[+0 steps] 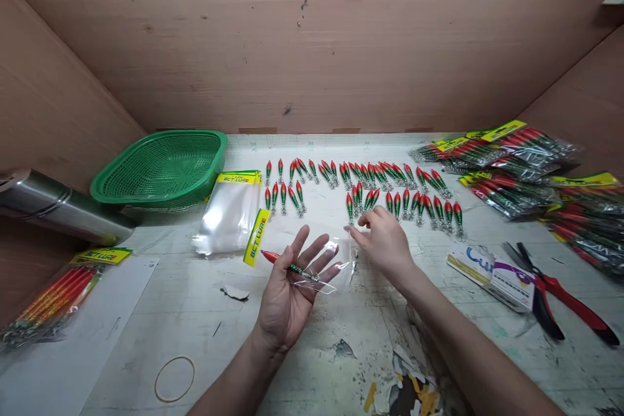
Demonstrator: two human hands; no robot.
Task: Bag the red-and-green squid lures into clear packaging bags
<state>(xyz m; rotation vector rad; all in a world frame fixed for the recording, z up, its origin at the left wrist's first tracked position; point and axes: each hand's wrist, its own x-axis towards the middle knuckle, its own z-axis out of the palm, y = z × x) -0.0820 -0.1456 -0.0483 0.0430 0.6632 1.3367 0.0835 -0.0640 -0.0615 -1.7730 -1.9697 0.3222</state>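
My left hand (288,287) lies palm up with fingers spread, and a red and green lure (287,264) rests across it, partly inside a clear plastic bag (336,260) with a yellow header (256,237). My right hand (383,242) reaches forward, fingers pinched close together near the front row of loose red and green lures (404,203) laid out on the table. Whether it holds one is not visible.
A green basket (160,169) stands at the back left beside a stack of empty bags (229,211). Filled lure packs (517,162) pile up at right. Red-handled pliers (565,299), a card (492,273), a metal cylinder (58,208), another filled pack (53,299) and a rubber band (174,378) also lie here.
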